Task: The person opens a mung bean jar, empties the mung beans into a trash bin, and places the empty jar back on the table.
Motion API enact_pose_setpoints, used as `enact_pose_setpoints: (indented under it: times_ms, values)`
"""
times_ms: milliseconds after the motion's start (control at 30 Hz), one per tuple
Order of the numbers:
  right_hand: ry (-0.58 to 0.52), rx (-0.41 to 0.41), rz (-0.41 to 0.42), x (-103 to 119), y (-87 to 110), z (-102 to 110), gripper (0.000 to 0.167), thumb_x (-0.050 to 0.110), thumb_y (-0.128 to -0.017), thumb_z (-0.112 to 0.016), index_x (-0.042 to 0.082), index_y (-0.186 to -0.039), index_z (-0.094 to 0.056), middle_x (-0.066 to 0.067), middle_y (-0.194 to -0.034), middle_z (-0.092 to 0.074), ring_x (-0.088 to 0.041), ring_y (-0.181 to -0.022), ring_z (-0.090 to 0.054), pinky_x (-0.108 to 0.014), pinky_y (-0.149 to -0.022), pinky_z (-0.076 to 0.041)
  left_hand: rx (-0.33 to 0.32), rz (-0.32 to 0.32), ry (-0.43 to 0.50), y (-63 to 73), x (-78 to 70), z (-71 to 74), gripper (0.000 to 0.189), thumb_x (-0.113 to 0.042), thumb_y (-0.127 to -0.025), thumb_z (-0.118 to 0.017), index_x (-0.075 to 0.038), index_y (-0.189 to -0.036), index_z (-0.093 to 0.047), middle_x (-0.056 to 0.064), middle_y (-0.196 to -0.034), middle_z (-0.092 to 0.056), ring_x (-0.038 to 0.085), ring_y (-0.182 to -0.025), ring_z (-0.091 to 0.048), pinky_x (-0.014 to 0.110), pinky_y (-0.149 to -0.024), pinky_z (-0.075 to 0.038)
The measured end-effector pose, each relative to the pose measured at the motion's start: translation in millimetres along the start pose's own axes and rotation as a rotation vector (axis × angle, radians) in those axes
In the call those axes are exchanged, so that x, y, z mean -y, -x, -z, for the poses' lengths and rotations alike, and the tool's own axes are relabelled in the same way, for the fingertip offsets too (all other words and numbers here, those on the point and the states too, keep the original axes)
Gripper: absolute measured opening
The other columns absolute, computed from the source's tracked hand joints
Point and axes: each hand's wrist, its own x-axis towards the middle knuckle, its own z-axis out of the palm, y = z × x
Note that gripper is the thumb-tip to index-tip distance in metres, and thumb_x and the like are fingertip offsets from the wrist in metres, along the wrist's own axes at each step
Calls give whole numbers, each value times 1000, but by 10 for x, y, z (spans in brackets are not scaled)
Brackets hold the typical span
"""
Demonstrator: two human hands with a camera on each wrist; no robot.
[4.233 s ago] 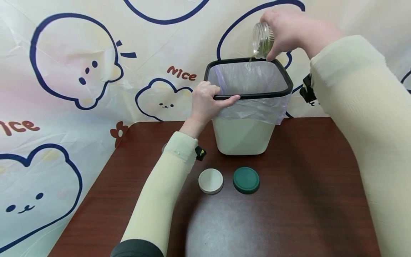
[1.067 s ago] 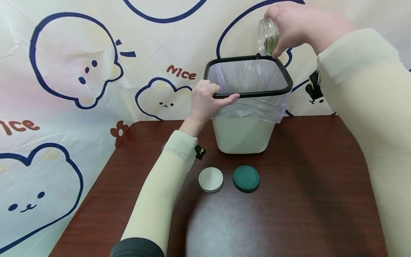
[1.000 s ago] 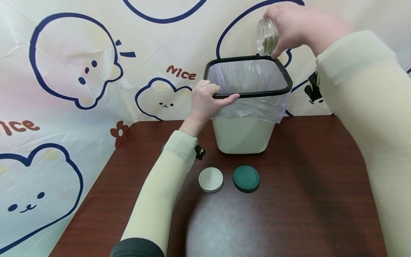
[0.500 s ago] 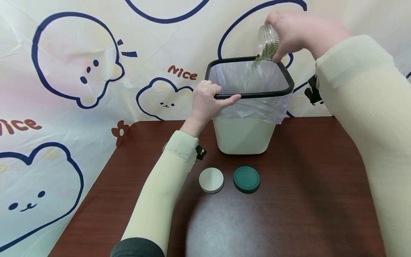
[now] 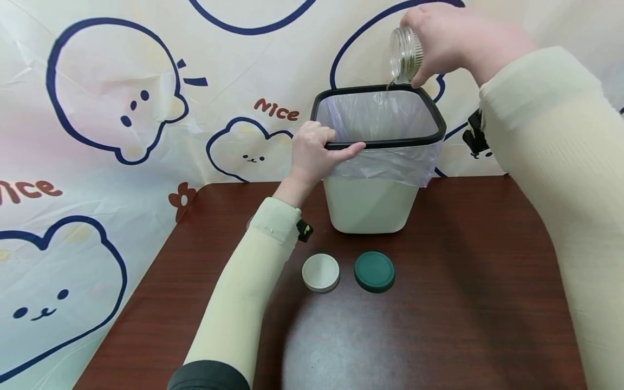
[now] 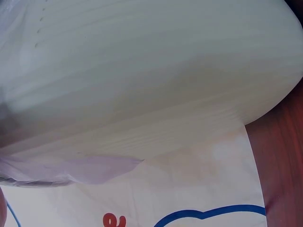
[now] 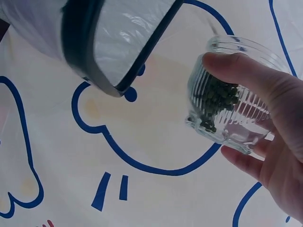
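Note:
My left hand (image 5: pixel 313 153) grips the black rim of a pale green trash bin (image 5: pixel 370 208) at its front left corner, thumb along the outside. A translucent liner (image 5: pixel 390 165) is folded over that rim. Above the bin's back right corner, my right hand (image 5: pixel 446 46) holds a clear ribbed glass jar (image 5: pixel 405 54), tilted with its mouth toward the bin. Dark green bits (image 7: pixel 218 97) sit inside the jar in the right wrist view, and a thin strand hangs at its mouth in the head view. The left wrist view shows mostly the bin's side wall (image 6: pixel 156 71).
A white lid (image 5: pixel 320 272) and a green lid (image 5: pixel 374 271) lie side by side on the brown table (image 5: pixel 439 325) in front of the bin. Something clear pokes out behind the left sleeve. A cartoon-printed cloth (image 5: pixel 234 70) hangs close behind the bin.
Half a second ago the jar was slightly lower, with green bits spilling from its mouth into the bin. It has risen a little, with far less at the mouth. My left hand stays put.

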Motion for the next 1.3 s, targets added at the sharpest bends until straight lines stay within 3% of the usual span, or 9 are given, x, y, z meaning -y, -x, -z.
enact_pose_setpoints:
  times_ms: [533,833,1300]
  values:
    - [33,-16,4,45,-40,-8,90,3,-71,-80,-11,-142,-26,-37,-134,-35,-51,-118,-34,-61,-97,-36,-4,7,3,18,29,39,63,-35,-68,-87,-8,-45,-36,-1,-47,-28,20,-49,-31,33,-52,-29]
    - [-27,-16,-2,124,-60,14,93,-1,-73,-78,-8,-146,-21,-37,-137,-33,-53,-119,-35,-61,-96,-37,11,9,-3,17,28,68,62,-36,-70,-86,-7,-46,-38,0,-47,-30,20,-49,-32,33,-53,-29]
    - [8,-6,22,39,-36,-6,88,-1,-70,-79,-13,-140,-27,-37,-132,-35,-53,-117,-35,-62,-96,-37,8,0,-6,3,13,43,62,-36,-69,-87,-8,-45,-37,-1,-48,-29,20,-49,-32,33,-52,-30]
